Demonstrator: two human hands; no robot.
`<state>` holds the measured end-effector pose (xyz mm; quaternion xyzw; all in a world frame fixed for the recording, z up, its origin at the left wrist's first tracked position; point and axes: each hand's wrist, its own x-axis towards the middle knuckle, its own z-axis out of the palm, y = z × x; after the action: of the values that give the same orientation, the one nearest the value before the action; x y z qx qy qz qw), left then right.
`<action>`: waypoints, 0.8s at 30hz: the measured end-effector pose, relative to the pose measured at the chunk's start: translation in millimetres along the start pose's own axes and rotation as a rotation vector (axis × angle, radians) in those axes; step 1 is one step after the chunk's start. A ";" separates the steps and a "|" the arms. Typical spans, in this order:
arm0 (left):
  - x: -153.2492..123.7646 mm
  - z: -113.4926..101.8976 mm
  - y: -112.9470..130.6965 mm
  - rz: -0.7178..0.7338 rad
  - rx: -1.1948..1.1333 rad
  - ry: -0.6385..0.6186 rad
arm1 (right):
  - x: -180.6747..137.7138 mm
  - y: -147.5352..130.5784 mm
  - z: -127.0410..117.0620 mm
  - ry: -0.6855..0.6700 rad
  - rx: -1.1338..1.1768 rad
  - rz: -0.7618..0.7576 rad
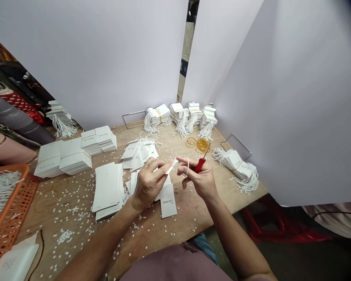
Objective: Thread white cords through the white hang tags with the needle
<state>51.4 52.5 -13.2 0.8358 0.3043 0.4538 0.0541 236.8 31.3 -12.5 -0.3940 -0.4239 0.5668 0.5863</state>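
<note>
Single head-worn cam: above near edge of brown wooden tabletop (190, 212), facing forward and down across it. Close, wide framing: wearer's mauve cloth shirt (178, 265) at tabletop's near edge, tall flat pale-grey panels (114, 58) behind it.

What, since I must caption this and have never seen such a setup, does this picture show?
There is no machine here: these are a person's bare hands. The single picture comes from a camera worn on the head, looking forward and down. The left hand pinches what looks like a white tag. The right hand holds a red-handled tool, with a white string loop at its fingers. On the wooden table lie loose cards, banded bundles with strings, yellow rubber bands and small white dots. An orange basket at left holds white strings.
</note>
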 end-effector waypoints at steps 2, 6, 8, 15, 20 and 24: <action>-0.2 -4.2 0.8 0.066 0.056 -0.027 | 0.9 -1.6 3.7 0.040 -0.118 -0.060; 0.0 -9.0 0.1 0.134 0.112 -0.072 | 3.4 -6.4 2.7 -0.009 -0.279 -0.124; 0.1 -10.3 -1.3 0.154 0.125 -0.088 | 6.4 -6.8 -0.4 -0.070 -0.296 -0.074; 3.3 -13.8 -5.0 0.184 0.109 -0.194 | 16.6 -5.4 -8.3 -0.272 -0.314 0.020; 8.0 -18.1 -3.8 0.046 -0.107 -0.288 | 18.2 -11.6 -12.5 -0.396 -0.355 -0.013; 13.3 -25.9 1.4 -0.069 -0.279 -0.387 | 16.5 -19.4 -13.8 -0.459 -0.242 0.092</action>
<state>36.8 54.0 12.1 0.8807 0.2509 0.3209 0.2416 256.2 47.1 2.0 -0.3414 -0.5923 0.6126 0.3967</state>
